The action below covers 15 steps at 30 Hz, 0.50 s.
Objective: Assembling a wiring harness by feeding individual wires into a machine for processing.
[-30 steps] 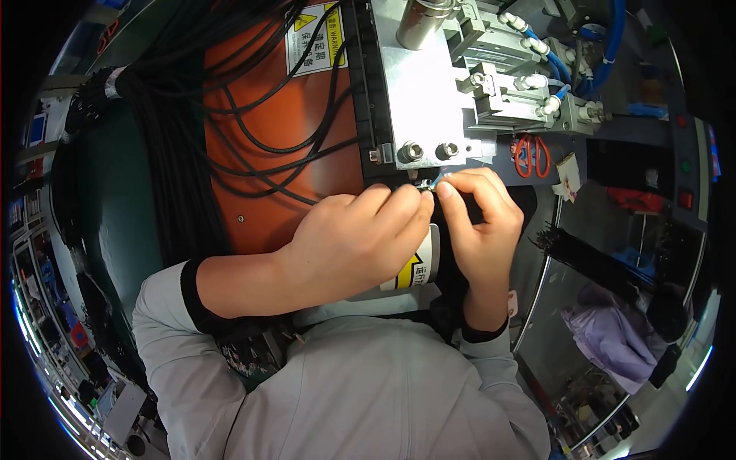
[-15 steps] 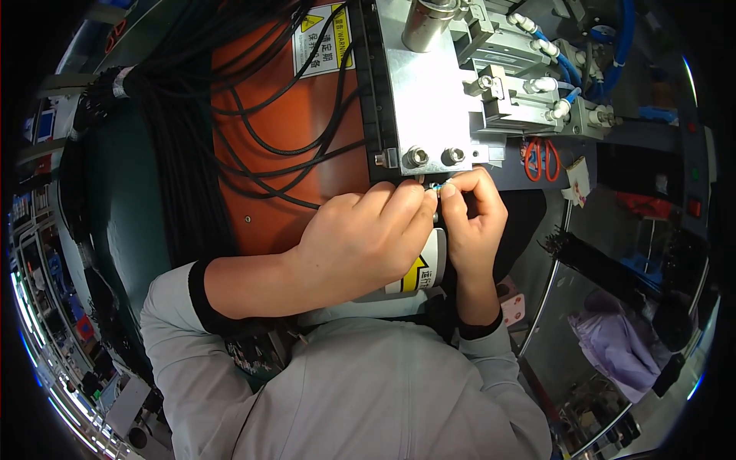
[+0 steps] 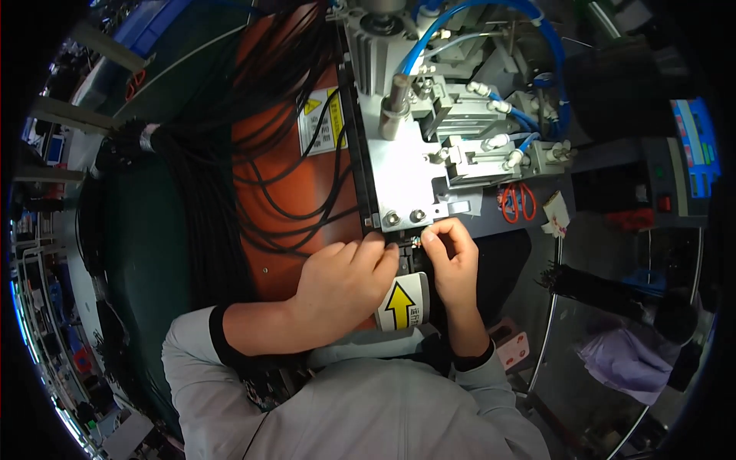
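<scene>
Both my hands work at the near end of a metal machine plate point(image 3: 399, 180). My right hand point(image 3: 458, 264) pinches thumb and forefinger at a tiny bundle of coloured wire ends point(image 3: 416, 241), just below the plate's front edge. To its left, my left hand point(image 3: 345, 280) is closed, knuckles up, with its fingertips at the black rail point(image 3: 360, 176); what they hold is hidden. Below the fingertips runs a narrow dark track, and under that a pale block bears a yellow arrow label point(image 3: 400, 307).
Black cables point(image 3: 199, 222) hang in a thick bundle on the left and loop over the orange-brown surface point(image 3: 268, 272). Pneumatic cylinders point(image 3: 475, 115) with blue hoses point(image 3: 563, 77) stand at the back right. Red-handled scissors point(image 3: 517, 203) lie beside the plate. A lit screen point(image 3: 694, 146) is at far right.
My view has shifted, so more of the machine's back and the screen show. My hands have parted slightly; the left fingertips have drawn away from the wire ends, while the right still pinches there.
</scene>
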Available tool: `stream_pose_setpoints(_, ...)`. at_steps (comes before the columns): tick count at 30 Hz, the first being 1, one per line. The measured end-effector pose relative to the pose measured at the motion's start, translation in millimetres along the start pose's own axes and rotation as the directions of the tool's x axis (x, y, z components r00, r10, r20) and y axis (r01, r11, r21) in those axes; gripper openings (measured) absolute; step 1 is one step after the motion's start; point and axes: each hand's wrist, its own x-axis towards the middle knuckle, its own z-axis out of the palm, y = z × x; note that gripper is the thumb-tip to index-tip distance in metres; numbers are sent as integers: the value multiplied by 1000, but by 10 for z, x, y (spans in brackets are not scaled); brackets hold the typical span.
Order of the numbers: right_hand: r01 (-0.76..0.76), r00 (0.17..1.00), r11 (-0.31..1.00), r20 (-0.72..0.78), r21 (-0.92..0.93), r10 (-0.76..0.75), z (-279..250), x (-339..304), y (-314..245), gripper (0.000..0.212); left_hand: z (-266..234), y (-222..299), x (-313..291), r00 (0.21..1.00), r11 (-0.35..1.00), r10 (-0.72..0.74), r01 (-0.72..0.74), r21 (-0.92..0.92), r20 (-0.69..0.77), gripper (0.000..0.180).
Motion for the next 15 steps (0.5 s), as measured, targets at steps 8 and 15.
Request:
stream_pose_setpoints(8, 28, 993, 999, -120, 46, -22, -615, 9, -218, 30, -368, 319, 216, 972, 975, -156, 122, 185, 179, 17)
stream_pose_setpoints(15, 91, 994, 981, -83, 170, -77, -798, -233, -382, 31, -780, 385, -51, 973, 972, -220, 213, 96, 63, 17)
